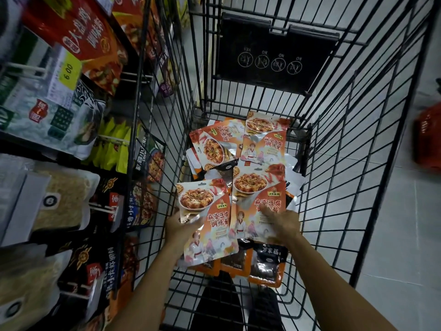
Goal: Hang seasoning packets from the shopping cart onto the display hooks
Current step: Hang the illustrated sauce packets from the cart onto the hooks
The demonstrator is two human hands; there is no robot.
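Display rack, left: hanging packets (95, 44) in several designs fill the white display hooks (23, 68); exact count cannot be read.
Price label: one yellow paper tag (69, 70) marked 6.00, on the upper rack.
Cart: one black wire shopping cart (358, 139), standing just beside the rack.
Left hand: the left hand (177, 225) grips one orange-and-white foil seasoning packet (205, 218) by its lower left edge, thumb over the face; the packet is tilted, inside the cart.
Loose packets: three more orange-and-white packets lie face up on the pile; two at the far end (214, 144), one in the middle (257, 192). Others lie partly hidden beneath.
Dark packets: three dark packets with orange borders (267, 266) lie in a row at the near end of the cart.
Right hand: the right hand (284, 223) rests on the middle packet's lower right part; blurred, so a grasp cannot be told.
Seat flap: one black plastic panel (274, 60) with four round icons, at the far end.
Floor, right: one red basket (428, 139), partly out of view.
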